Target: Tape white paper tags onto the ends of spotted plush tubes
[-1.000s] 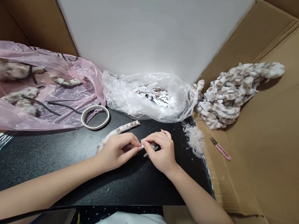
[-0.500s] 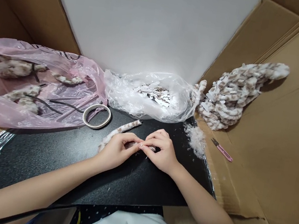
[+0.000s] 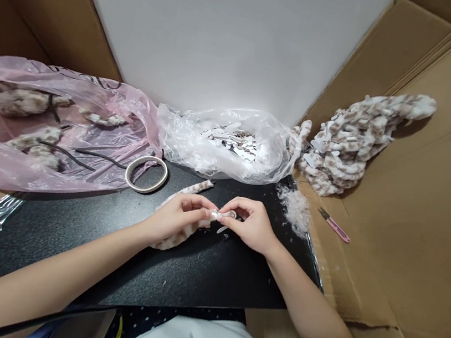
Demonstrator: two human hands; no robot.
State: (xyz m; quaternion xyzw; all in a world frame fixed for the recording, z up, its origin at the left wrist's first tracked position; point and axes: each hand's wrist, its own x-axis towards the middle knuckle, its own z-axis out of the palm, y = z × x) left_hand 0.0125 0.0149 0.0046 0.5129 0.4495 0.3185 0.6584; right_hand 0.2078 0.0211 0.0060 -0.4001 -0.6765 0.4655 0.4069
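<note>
A plush white-and-brown fur strip (image 3: 176, 239) loops on the black tabletop under my left hand (image 3: 179, 215), and its far end points away from me. My left hand is closed, pinching the strip close to one end. Fingertip to fingertip with it, my right hand (image 3: 253, 226) is closed in a pinch at that same end. A small white tag (image 3: 222, 229) sticks out below the right fingertips. The exact spot where the fingers meet is partly hidden.
Behind my hands lies a clear bag (image 3: 178, 145) of white tags. A pink bag (image 3: 92, 187) with fur pieces and dark cords is at left, a tape roll (image 3: 129, 174) beside it. Fluff (image 3: 295, 209), pink-handled snips (image 3: 338, 229) and a fur-strip pile (image 3: 346, 147) are at right.
My hands have parted slightly, exposing the strip's end and the white tag between the fingertips. The strip's near loop has shifted toward me and now shows below my left hand.
</note>
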